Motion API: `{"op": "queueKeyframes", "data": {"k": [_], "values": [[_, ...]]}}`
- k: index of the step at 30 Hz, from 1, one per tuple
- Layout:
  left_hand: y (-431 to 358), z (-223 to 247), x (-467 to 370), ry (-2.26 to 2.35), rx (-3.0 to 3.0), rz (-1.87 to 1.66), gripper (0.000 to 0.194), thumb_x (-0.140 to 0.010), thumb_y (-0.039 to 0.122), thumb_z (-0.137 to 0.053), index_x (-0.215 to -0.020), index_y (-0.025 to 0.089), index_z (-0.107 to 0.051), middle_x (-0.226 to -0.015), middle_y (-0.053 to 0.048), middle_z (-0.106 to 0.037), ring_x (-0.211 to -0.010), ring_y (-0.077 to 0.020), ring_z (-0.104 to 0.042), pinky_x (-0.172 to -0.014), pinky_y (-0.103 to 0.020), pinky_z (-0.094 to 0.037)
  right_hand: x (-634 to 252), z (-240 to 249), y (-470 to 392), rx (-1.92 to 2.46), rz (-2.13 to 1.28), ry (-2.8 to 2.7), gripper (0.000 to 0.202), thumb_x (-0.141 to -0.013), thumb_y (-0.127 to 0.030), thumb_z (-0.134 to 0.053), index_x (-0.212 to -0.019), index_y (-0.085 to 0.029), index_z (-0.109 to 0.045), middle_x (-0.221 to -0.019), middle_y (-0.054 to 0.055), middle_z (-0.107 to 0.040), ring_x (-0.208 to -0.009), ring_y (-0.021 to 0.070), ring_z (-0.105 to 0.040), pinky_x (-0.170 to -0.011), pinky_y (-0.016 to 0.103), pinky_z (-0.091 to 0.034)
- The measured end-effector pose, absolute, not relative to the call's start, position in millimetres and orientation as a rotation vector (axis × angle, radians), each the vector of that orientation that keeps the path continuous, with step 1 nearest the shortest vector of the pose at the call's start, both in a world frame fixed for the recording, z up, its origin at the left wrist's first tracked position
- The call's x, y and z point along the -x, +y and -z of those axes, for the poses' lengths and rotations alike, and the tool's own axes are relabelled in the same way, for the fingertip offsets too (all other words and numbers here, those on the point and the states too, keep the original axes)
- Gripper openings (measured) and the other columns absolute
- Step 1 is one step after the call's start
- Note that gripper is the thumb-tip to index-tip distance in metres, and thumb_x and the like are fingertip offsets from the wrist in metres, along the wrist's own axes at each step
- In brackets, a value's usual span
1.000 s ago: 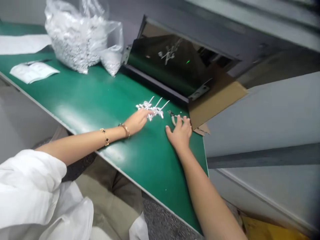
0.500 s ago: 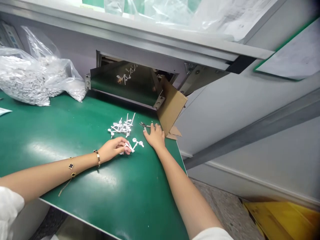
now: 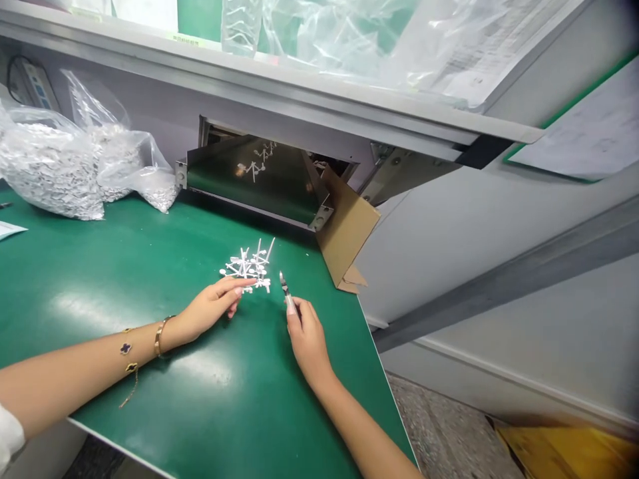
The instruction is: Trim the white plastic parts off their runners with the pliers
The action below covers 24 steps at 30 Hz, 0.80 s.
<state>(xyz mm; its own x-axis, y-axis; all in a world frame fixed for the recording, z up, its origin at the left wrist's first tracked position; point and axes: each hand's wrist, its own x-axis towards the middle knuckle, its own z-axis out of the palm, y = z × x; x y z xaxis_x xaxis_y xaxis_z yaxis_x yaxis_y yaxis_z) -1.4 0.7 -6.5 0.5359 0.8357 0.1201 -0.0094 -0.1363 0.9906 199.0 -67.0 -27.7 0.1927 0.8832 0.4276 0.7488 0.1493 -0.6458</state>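
Note at far left a large clear bag of small white pieces [image 3: 54,169], slumped on the green table [image 3: 150,263] toward the back; judged to be parked there so as to leave working room in front. Note just right of it a smaller clear bag [image 3: 158,189], part filled and settled on its own contents.

Record next the left hand [image 3: 206,311], with a bangle [image 3: 158,338] at the wrist: lies palm down, half open. Extends the index finger to the near edge of the pile of white branched pieces [image 3: 244,265]; curls the other fingers below. Appears to touch without gripping; cannot tell whether anything is pinched underneath. Probably serves to steady the pieces against the tabletop.

Locate that pile ahead of both hands, in front of the dark slanted chute [image 3: 224,176]; judged to suit reach from either side. Observe further white shapes [image 3: 255,171] on the chute; cannot tell whether resting there or reflected.

Find next the small pliers [image 3: 286,287], pointed away, just right of the pile and apart from it. Held by the right hand [image 3: 309,340]: wraps the fingers round the handles, probably to leave the tip free and in sight. Cannot tell whether the jaws stand parted.

Finish with a bent cardboard sheet [image 3: 344,233], upright beside the chute's right end; plausibly acts as a side guard.
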Motion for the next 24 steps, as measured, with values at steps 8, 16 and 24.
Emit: {"op": "queueKeyframes", "data": {"k": [8, 16, 24], "values": [[-9.4, -1.4, -0.1, 0.721, -1.482, -1.001, 0.026, -0.085, 0.035, -0.048, -0.104, 0.019, -0.052, -0.086, -0.003, -0.061, -0.080, -0.0126, -0.060, -0.080, -0.029, -0.046, -195.1, 19.7, -80.9, 1.478, -0.203, -1.775, 0.021, -0.079, -0.029, -0.047, -0.098, -0.019, -0.045, -0.093, 0.006, -0.044, -0.074, 0.0177, -0.050, -0.060, 0.028, -0.046], [-5.3, 0.5, 3.3, 0.765, -1.740, -1.084, 0.018, -0.083, 0.032, -0.053, -0.089, 0.021, -0.066, -0.090, -0.004, -0.056, -0.083, -0.0133, -0.054, -0.074, -0.027, -0.048, -198.3, 17.7, -82.6, 1.430, -0.224, -1.950, 0.023, -0.077, -0.026, -0.049, -0.099, -0.020, -0.044, -0.095, 0.007, -0.047, -0.079, 0.0199, -0.052, -0.065, 0.031, -0.047], [-6.8, 2.9, 1.3, 0.770, -1.712, -1.063, 0.019, -0.083, 0.030, -0.052, -0.097, 0.022, -0.062, -0.098, -0.004, -0.056, -0.089, -0.0133, -0.053, -0.080, -0.028, -0.046, -202.0, 17.9, -82.5, 1.419, -0.261, -1.943, 0.023, -0.076, -0.026, -0.050, -0.098, -0.020, -0.046, -0.095, 0.007, -0.048, -0.078, 0.0196, -0.052, -0.065, 0.030, -0.047]]}}
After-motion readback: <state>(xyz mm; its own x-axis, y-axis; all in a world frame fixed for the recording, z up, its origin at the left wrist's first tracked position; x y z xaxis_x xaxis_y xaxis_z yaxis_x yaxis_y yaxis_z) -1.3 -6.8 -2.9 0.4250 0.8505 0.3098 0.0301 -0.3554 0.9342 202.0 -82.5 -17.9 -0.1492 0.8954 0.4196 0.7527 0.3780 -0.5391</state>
